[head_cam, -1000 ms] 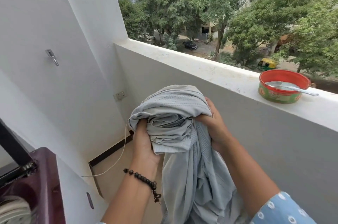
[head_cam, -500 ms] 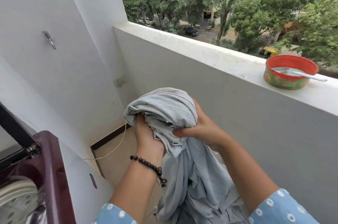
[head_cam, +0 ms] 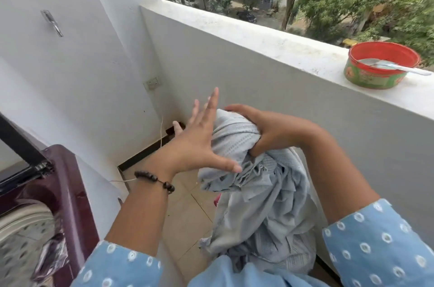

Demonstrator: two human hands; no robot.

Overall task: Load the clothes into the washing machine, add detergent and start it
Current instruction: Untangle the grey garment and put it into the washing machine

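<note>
On ledge, tin (spoon, perhaps)

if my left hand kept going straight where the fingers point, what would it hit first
Probably the white balcony wall. The left hand points up and away beside the grey cloth; depth is unclear.

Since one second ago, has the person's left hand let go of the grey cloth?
Yes. The left hand has opened, fingers spread toward the wall socket, only its thumb touching the grey cloth, which the right hand grips.
</note>
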